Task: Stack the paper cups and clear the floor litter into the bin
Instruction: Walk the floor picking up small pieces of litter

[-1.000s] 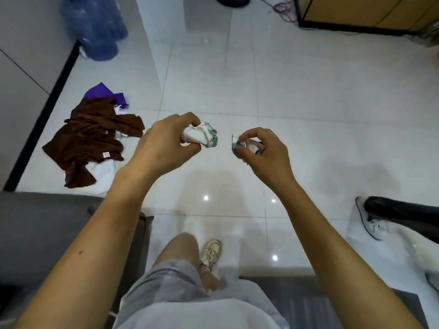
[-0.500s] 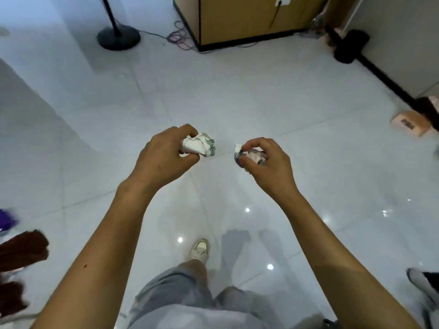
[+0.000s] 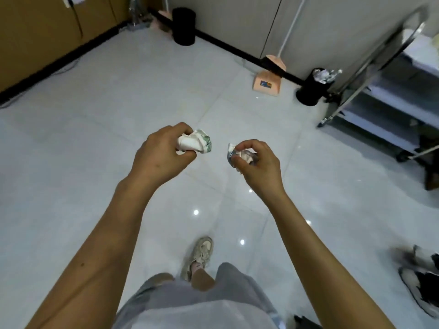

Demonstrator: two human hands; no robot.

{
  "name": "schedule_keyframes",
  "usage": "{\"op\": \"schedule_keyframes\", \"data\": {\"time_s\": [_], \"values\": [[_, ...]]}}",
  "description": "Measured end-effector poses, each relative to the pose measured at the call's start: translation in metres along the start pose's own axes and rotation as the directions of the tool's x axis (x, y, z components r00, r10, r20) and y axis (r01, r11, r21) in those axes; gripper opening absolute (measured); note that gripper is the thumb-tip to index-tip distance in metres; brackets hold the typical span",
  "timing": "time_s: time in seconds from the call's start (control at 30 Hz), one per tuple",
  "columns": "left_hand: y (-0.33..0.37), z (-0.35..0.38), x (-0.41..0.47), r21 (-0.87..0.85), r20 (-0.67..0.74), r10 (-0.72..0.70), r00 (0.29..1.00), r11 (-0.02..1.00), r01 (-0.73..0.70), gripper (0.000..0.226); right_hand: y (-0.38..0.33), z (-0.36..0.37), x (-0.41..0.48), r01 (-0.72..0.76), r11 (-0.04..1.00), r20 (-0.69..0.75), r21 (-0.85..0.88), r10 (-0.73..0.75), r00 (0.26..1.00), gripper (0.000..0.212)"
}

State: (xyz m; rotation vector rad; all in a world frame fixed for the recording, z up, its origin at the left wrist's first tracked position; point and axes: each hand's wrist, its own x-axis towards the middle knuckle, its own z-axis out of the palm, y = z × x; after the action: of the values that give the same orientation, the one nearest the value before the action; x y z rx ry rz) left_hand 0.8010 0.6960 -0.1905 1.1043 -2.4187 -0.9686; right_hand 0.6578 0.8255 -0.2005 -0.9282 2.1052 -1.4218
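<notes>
L hand (image 3: 161,157) curled tight round crumpled white-green wad (image 3: 194,143). R hand (image 3: 259,165) pinches smaller wad (image 3: 234,153) btwn thumb & fingertips. Both wads well apart from black bin (image 3: 308,91), nearer me & left of it.

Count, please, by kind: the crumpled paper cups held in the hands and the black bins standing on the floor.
Crumpled paper cups: 2, one in the left hand, one in the right hand
Black bins: 2
Total: 4
</notes>
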Motion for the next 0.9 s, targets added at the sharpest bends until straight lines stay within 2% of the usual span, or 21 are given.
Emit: {"op": "schedule_keyframes", "data": {"time_s": [0.1, 0.23, 0.37, 0.47, 0.63, 0.7, 0.9], "values": [[0.030, 0.016, 0.086, -0.013, 0.049, 0.066, 0.997, 0.998, -0.065, 0.026, 0.006, -0.030, 0.073, -0.016, 1.000, -0.061, -0.003, 0.016, 0.998, 0.026], [0.054, 0.047, 0.198, -0.033, 0.103, 0.101, 0.989, 0.995, -0.098, 0.020, 0.029, -0.062, 0.171, -0.061, 0.998, -0.131, -0.034, 0.056, 0.990, 0.019], [0.076, 0.091, 0.335, -0.044, 0.185, 0.165, 0.969, 0.986, -0.160, 0.030, 0.068, -0.090, 0.289, -0.134, 0.989, -0.220, -0.057, 0.118, 0.968, 0.015], [0.095, 0.126, 0.436, -0.080, 0.220, 0.217, 0.951, 0.976, -0.204, 0.024, 0.090, -0.113, 0.378, -0.188, 0.980, -0.237, -0.069, 0.167, 0.957, 0.017], [0.154, 0.185, 0.583, -0.101, 0.337, 0.293, 0.895, 0.956, -0.275, 0.022, 0.111, -0.176, 0.511, -0.278, 0.960, -0.365, -0.047, 0.242, 0.899, 0.016], [0.182, 0.215, 0.634, -0.105, 0.361, 0.315, 0.878, 0.949, -0.297, 0.024, 0.127, -0.206, 0.556, -0.288, 0.954, -0.430, -0.079, 0.228, 0.873, 0.015], [0.260, 0.323, 0.767, -0.108, 0.420, 0.321, 0.849, 0.946, -0.305, 0.025, 0.200, -0.302, 0.686, -0.354, 0.934, -0.471, -0.044, 0.293, 0.832, 0.017]]}}
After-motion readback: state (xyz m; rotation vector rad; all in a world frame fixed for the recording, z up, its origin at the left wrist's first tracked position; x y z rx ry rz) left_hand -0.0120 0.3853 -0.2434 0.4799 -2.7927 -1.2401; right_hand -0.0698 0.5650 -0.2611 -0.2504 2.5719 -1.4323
